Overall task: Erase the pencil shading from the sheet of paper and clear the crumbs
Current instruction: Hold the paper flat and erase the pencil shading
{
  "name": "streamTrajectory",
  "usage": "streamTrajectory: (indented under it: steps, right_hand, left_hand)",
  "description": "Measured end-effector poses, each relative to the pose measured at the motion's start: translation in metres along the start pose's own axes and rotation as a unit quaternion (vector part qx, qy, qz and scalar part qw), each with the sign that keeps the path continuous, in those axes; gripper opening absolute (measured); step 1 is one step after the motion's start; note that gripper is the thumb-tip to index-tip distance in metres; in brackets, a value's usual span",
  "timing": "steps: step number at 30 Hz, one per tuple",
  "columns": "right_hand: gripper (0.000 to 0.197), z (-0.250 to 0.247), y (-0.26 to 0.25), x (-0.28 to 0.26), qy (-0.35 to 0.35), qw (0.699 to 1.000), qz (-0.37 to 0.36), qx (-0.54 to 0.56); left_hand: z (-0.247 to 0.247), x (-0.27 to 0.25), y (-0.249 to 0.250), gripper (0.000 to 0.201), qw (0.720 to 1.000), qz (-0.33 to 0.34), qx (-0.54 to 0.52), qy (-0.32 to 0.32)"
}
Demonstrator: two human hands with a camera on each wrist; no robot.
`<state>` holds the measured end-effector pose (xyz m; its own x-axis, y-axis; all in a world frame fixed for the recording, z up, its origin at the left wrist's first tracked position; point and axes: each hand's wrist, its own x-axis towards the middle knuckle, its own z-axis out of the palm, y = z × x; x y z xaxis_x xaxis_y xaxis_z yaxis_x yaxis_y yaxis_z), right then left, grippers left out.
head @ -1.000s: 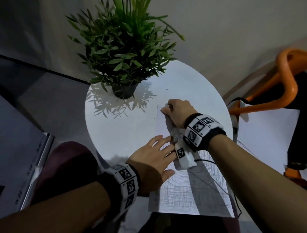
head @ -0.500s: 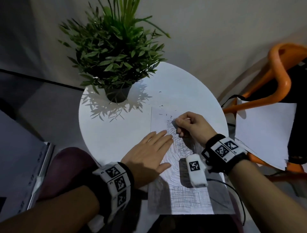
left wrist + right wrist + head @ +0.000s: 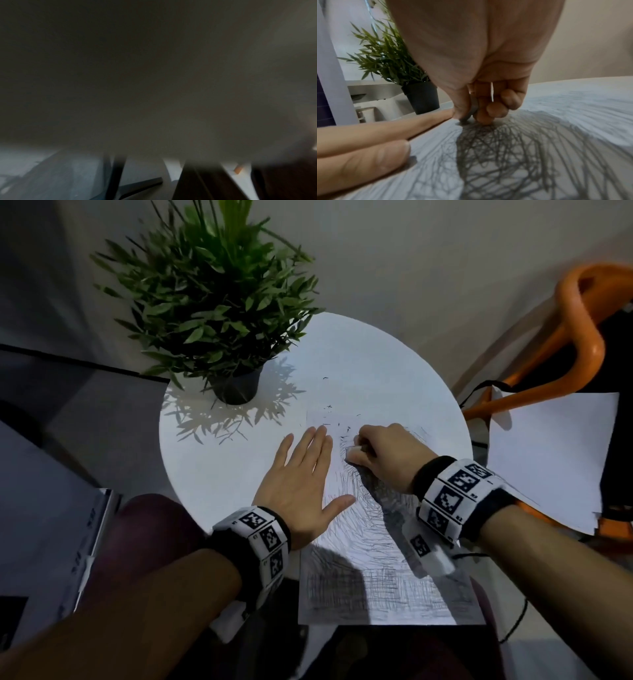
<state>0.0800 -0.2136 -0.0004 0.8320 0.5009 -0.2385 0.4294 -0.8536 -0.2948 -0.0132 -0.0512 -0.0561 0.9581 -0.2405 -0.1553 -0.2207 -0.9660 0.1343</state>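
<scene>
On round white worktop (image 3: 376, 364): sheet of paper (image 3: 387, 583) mostly still pencil-shaded, far end partly cleaned, crumbs (image 3: 334, 419) uncleared; left hand (image 3: 298, 487) flat, fingers extended, steadying sheet; right hand (image 3: 383, 457) fingers pinching eraser (image 3: 473, 108) against shading.

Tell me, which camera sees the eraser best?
The right wrist view: the grey eraser is close up, pinched by the right hand against the paper. The head view shows only a pale bit; the left wrist view shows none.
</scene>
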Motion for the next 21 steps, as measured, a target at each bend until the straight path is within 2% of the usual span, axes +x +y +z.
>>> streamTrajectory:
  steps: [4,6,10,12,17,21]
  right_hand:
    - [0.026,-0.003,-0.003,0.0,-0.02,0.999,-0.021,-0.038]
    - [0.033,-0.005,-0.004,-0.004,-0.034,0.998,-0.05,-0.027]
    - [0.025,-0.002,-0.006,-0.005,-0.078,0.991,-0.092,-0.056]
    - [0.024,0.0,-0.005,-0.002,-0.076,0.99,-0.089,-0.08]
    - [0.025,-0.003,-0.011,0.02,-0.007,0.996,-0.04,-0.073]
    - [0.022,-0.004,-0.005,0.003,-0.077,0.993,-0.061,-0.071]
  left_hand:
    - [0.0,0.001,0.01,0.092,0.999,-0.031,-0.02,0.01]
    - [0.001,0.002,0.017,0.095,0.998,-0.052,-0.033,0.021]
    - [0.004,0.003,0.021,0.102,0.998,-0.058,-0.026,0.028]
    - [0.004,0.003,0.021,0.105,0.998,-0.059,-0.022,0.027]
    - [0.005,0.003,0.021,0.106,0.998,-0.057,-0.022,0.032]
    - [0.006,0.002,0.023,0.108,0.997,-0.066,-0.024,0.04]
